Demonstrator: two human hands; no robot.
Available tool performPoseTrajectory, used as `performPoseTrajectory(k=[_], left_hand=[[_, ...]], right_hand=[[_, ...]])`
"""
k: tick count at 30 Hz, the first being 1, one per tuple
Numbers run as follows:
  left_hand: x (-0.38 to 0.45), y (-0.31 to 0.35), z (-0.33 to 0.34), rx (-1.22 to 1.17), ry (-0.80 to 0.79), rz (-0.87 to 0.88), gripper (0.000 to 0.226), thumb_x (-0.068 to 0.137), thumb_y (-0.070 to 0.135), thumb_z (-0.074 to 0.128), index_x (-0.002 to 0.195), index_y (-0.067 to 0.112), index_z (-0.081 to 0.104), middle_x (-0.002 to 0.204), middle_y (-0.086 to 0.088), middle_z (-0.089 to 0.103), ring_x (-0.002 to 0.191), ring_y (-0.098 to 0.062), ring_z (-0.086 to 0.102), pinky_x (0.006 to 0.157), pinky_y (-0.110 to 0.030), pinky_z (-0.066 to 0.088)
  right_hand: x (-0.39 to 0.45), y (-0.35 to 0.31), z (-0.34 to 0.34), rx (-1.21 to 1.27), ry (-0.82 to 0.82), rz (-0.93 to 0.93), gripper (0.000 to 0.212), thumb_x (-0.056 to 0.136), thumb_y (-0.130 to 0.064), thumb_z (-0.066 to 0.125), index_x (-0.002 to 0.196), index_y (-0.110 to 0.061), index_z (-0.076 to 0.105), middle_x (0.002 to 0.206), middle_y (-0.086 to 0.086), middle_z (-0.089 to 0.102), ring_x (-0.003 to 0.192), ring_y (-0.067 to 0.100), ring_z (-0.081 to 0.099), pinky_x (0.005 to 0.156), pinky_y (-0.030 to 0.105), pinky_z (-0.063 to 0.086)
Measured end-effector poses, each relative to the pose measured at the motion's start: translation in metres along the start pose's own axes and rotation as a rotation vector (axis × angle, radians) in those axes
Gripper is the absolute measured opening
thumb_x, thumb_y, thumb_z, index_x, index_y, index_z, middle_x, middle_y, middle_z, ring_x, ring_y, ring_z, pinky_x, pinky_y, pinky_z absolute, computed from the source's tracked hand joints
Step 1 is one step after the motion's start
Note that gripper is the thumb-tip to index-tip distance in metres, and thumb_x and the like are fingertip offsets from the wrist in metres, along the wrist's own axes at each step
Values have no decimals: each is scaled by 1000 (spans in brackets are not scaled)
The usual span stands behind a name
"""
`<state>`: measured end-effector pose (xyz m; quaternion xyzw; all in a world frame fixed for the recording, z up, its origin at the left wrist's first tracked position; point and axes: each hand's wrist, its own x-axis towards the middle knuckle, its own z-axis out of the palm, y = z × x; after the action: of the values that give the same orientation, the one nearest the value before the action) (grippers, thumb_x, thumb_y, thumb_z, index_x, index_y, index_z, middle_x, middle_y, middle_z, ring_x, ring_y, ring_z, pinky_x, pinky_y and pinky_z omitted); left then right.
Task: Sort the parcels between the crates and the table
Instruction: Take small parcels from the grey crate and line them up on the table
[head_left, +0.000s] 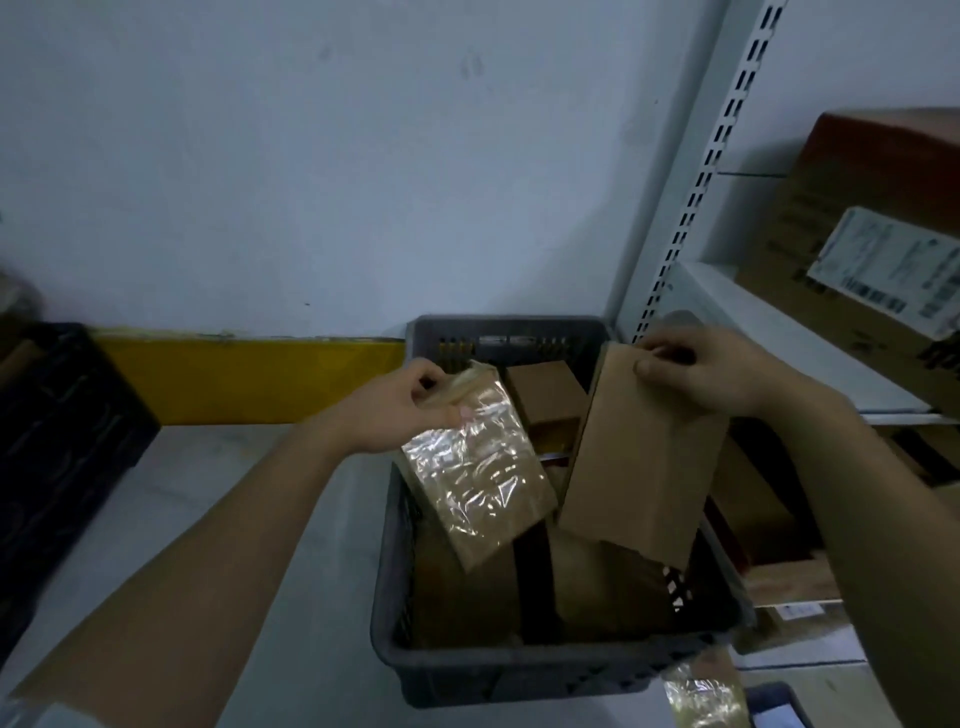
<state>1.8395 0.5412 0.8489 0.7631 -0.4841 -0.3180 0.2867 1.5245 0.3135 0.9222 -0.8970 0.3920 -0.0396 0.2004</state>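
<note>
Parcels are held two at once, one in each of the hands, both over the grey crate (519, 670) that sits on the table (291, 545). Left hand (400, 410) pinches the top edge of a parcel in clear shiny wrap (480, 478), which hangs tilted over the crate's left side. Right hand (701, 371) grips the top of a plain cardboard parcel (644, 457), its lower end down among the crate's contents. Inside the crate lie more brown parcels, at least three: one small box (545, 395) near the far wall and others underneath, too dark to count surely. A second, black crate (57, 415) stands at the left edge of the table. One more clear-wrapped parcel (706, 696) lies just beside the grey crate's near right corner. On the shelf (769, 332) to the right stands a large carton with a label (878, 234)
</note>
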Motion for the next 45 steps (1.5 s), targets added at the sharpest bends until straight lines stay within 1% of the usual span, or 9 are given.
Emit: performPoseTrajectory(k=[4,8,11,16,23,27,37,41,45], left_hand=[[-20,-28,-42,-363,180,-164,70,88,75,68,146,38,56,133,6,69,116,-18,68,88,-39,55],[-43,-52,-75,-682,389,-276,40,96,65,59,119,34,70,115,-1,77,109,-27,71,102,-54,55],[-59,-83,-86,-743,531,-332,51,86,63,60,129,37,62,126,0,72,112,-28,70,95,-61,59],[-90,-155,-90,-887,720,-414,54,99,54,58,143,25,48,124,0,67,108,-27,69,76,-43,61],[-132,-263,-92,-985,904,-596,86,101,65,53,166,22,16,141,-8,54,122,-36,63,88,-47,57],[-144,-314,-92,-1053,911,-659,95,96,54,70,166,13,21,142,-14,57,118,-37,64,95,-48,61],[-132,-413,-73,-1156,740,-758,65,95,50,75,150,22,55,129,-8,70,109,-31,72,79,-42,65],[-119,-454,-74,-1092,714,-841,90,77,69,78,145,14,55,120,-9,72,103,-33,74,86,-49,66],[-104,-465,-73,-1182,719,-865,55,98,46,73,141,20,52,125,-11,68,108,-32,71,81,-41,64]], right_hand=[[1,-17,-25,132,119,31,48,107,-57,57,151,-39,56,142,2,59,126,26,55,108,50,44],[7,-50,-21,391,231,54,57,110,-52,55,164,-46,37,137,1,53,120,27,56,105,49,44],[20,-83,-2,576,269,57,63,110,-47,57,164,-57,26,141,0,56,121,26,62,107,46,48],[39,-165,53,742,245,73,46,109,-36,51,154,-46,46,142,-2,54,116,26,62,87,50,61],[62,-279,179,784,305,243,34,93,-38,66,125,-29,61,112,1,68,100,26,67,88,50,61],[67,-321,262,779,365,391,21,93,-38,72,108,-30,60,103,1,67,93,25,67,87,51,63],[60,-351,456,998,201,628,39,102,-6,67,132,-25,50,118,8,67,93,23,70,87,52,66],[74,-346,503,876,128,620,43,100,-13,66,138,-26,52,111,7,75,88,31,75,81,59,66],[81,-341,534,877,107,680,45,100,-10,67,139,-26,52,104,6,74,81,33,76,78,58,66]])
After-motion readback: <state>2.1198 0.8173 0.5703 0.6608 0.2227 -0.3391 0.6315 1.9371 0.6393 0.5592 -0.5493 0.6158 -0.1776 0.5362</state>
